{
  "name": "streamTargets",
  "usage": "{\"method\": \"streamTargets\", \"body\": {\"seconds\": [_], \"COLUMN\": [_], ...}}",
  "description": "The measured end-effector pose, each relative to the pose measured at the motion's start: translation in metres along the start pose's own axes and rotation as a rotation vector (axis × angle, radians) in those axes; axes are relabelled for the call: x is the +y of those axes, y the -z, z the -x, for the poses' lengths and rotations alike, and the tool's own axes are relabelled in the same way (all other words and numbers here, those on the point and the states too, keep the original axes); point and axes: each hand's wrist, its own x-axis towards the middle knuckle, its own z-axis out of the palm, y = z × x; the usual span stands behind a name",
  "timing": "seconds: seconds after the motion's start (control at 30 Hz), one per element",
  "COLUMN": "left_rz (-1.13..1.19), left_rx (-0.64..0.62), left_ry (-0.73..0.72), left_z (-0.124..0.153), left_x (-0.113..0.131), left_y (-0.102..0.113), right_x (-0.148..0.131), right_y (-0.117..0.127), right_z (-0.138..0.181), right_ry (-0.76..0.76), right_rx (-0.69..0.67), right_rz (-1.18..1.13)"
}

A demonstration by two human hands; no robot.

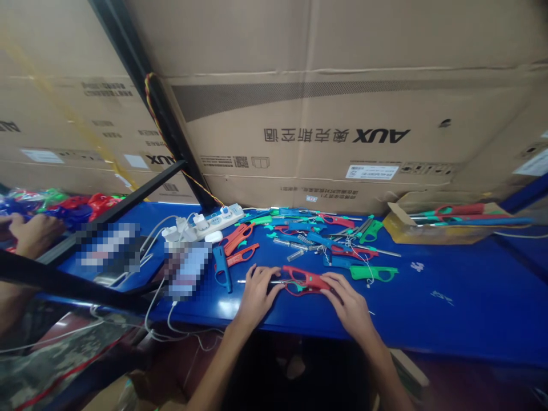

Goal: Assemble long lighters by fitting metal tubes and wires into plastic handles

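A red long-reach lighter (309, 278) lies crosswise between my hands near the table's front edge, with green parts showing at its trigger opening. My left hand (258, 292) is closed around the lighter's metal tube, whose tip sticks out to the left. At the other end, my right hand (349, 303) grips the red handle with its fingers. Just beyond are a blue handle piece (221, 269), orange-red handle pieces (243, 256) and a green lighter body (373, 273) with a thin white wire across it.
Several lighter parts and metal tubes (295, 248) are scattered toward the back of the blue table (428, 308). An open carton (440, 233) holds lighters at right. A white power strip (220, 221), cables and a blurred phone (188, 271) are at left. A co-worker's hand (36, 234) is beyond the black frame.
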Motion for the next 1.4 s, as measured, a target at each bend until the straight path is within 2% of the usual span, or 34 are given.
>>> {"method": "streamTargets", "body": {"seconds": [0.1, 0.23, 0.8, 1.4], "left_rz": [-0.031, -0.093, -0.097, -0.045], "left_rx": [-0.033, -0.1, -0.156, -0.135], "left_ry": [-0.078, -0.176, -0.185, -0.127], "left_z": [-0.001, -0.003, -0.006, -0.008], "left_x": [0.007, 0.011, 0.014, 0.014], "left_y": [0.001, -0.003, -0.006, -0.004], "right_x": [0.0, -0.001, 0.0, -0.001], "right_y": [0.0, 0.0, 0.0, 0.001], "right_z": [0.0, 0.0, 0.0, -0.001], "right_ry": [-0.023, -0.036, -0.029, -0.035], "right_rx": [0.075, 0.108, 0.083, 0.032], "right_rz": [-0.019, -0.014, -0.001, -0.006]}}
